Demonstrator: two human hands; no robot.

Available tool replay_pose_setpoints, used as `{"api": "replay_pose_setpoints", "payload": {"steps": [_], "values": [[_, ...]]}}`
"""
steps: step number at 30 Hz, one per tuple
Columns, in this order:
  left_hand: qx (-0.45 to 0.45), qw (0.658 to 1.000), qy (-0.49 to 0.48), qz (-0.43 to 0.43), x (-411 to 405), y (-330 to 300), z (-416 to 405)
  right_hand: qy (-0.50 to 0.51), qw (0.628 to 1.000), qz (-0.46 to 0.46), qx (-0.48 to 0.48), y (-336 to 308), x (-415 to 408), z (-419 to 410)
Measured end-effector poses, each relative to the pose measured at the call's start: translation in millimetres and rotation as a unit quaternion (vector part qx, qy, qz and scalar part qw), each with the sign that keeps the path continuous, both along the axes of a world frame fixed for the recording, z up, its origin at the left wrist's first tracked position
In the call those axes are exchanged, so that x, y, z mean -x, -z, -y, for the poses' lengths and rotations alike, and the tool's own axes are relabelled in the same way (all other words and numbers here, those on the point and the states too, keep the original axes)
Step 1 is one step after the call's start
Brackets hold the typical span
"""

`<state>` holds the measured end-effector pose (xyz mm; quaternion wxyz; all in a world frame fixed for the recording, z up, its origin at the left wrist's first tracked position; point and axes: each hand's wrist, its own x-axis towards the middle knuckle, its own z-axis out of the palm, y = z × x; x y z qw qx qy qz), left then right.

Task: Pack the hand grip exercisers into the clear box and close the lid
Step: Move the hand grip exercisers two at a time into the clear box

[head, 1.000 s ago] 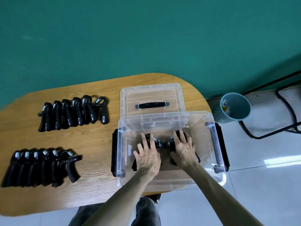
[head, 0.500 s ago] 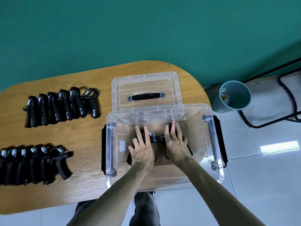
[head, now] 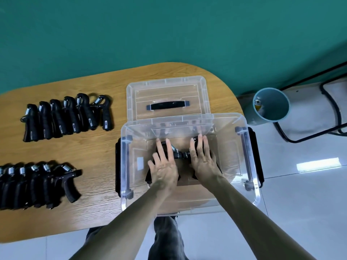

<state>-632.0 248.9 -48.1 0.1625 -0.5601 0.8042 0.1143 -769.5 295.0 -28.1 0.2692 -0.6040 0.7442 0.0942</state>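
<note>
The clear box [head: 242,151] stands open at the right end of the wooden table [head: 90,147]. Both hands reach into it. My left hand [head: 164,166] and my right hand [head: 203,162] each lie palm down over a black hand grip exerciser [head: 181,155] on the box floor, with fingers stretched forward and thumbs hidden underneath. The two exercisers meet at their spring ends between the hands. The clear lid [head: 167,94], with a black handle, lies flat just behind the box. Two rows of several black exercisers lie to the left, one row at the back [head: 67,115] and one at the front [head: 37,184].
Black latches hang on the left side [head: 118,166] and right side [head: 256,156] of the box. A teal bin [head: 270,106] stands on the tiled floor to the right, next to a black metal frame [head: 328,109]. The green wall is behind the table.
Both hands have stayed on the two exercisers inside the box and slid them slightly toward the far wall. The view has shifted a little.
</note>
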Motion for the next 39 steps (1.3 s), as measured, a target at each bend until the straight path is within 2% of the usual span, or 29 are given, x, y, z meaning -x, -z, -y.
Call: {"api": "replay_pose_setpoints", "payload": {"steps": [5,8,11,16,19,24,31,39], "values": [[-0.022,0.997,-0.027,-0.065,-6,-11,3,-0.012,0.999,-0.037,-0.019,-4,-3,6],[-0.023,0.996,-0.041,-0.082,-10,-30,9,0.017,0.995,-0.076,0.058,-18,-4,10],[-0.014,0.987,-0.069,-0.143,-15,-60,15,0.022,0.988,-0.075,0.133,-46,-11,16],[0.059,0.971,-0.001,-0.23,-35,-115,37,0.045,0.97,-0.077,0.225,-103,-33,33],[0.118,0.967,0.063,-0.216,-54,-142,59,0.042,0.966,-0.082,0.242,-128,-47,44],[0.109,0.975,0.09,-0.17,-103,-177,93,0.012,0.973,-0.075,0.217,-158,-89,76],[0.092,0.987,0.018,-0.132,-209,-187,127,-0.033,0.98,-0.069,0.185,-171,-184,127],[0.067,0.992,-0.057,-0.096,-342,-163,166,-0.073,0.98,-0.053,0.176,-144,-309,184]]}}
